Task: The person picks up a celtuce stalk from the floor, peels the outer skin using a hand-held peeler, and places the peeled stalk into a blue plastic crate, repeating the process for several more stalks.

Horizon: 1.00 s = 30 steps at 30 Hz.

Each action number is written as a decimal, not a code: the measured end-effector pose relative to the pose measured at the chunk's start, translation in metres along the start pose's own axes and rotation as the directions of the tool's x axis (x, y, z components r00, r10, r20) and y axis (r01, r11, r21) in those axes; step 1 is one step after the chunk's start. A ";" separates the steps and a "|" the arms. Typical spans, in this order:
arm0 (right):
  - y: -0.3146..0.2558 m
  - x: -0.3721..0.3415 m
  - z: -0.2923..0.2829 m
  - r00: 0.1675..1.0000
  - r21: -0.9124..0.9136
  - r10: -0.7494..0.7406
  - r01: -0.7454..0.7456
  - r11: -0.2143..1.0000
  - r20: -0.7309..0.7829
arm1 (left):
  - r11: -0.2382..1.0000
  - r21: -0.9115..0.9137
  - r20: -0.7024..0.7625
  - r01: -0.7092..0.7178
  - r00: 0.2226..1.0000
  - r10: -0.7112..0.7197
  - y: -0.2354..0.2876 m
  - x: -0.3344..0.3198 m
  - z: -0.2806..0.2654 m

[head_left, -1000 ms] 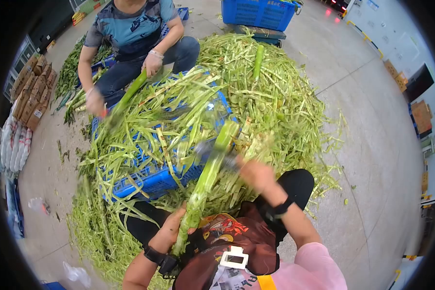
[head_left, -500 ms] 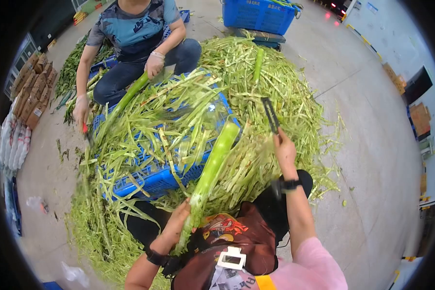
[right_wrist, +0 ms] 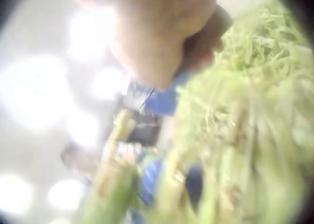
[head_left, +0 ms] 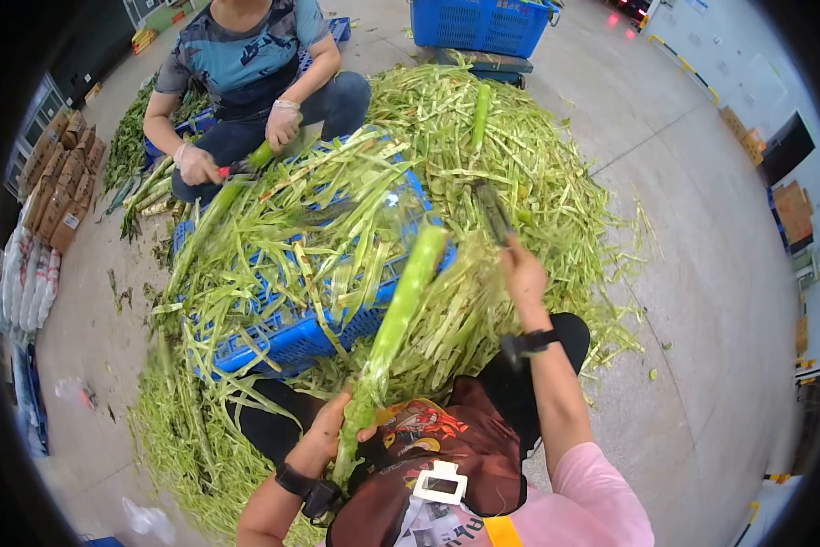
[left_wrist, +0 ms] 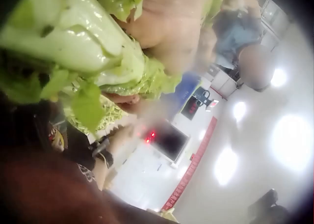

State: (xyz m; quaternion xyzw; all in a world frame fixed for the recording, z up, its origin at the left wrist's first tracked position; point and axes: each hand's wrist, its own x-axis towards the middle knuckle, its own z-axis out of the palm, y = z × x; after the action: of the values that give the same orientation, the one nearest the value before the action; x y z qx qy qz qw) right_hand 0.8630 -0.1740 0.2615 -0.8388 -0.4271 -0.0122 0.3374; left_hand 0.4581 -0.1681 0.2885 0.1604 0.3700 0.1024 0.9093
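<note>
The green stalk (head_left: 403, 314) runs up and away from the left hand (head_left: 331, 425), its lower end in the grip and its far end leaning past the near right corner of the blue crate (head_left: 314, 339). The left hand is closed round that lower end, fingers on one side and palm on the other. The right hand (head_left: 525, 281), well apart from the stalk, grips a dark peeler (head_left: 493, 213) (a little smeared by motion) over the heap of peelings (head_left: 556, 219).

The left wrist view shows the leafy shreds (left_wrist: 88, 106) by the gripped end up close, plus a red banner (left_wrist: 191, 165) outside the head view. The right wrist view is too blurred to make out the fingers' hold; the head view alone shows the peeler's length and the gloved person (head_left: 250, 68) opposite, working another stalk (head_left: 218, 205).
</note>
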 end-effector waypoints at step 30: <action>-0.018 -0.008 0.003 0.989 -0.128 -0.149 0.148 0.981 0.004 | 0.936 -0.317 0.248 0.150 0.966 -0.071 0.007 -0.009 -0.009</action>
State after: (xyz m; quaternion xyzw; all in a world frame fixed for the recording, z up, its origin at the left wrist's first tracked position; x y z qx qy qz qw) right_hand 0.8443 -0.1711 0.2663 -0.8245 -0.4858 -0.0672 0.2824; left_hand 0.4450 -0.1625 0.2906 -0.0058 0.2466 0.0921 0.9647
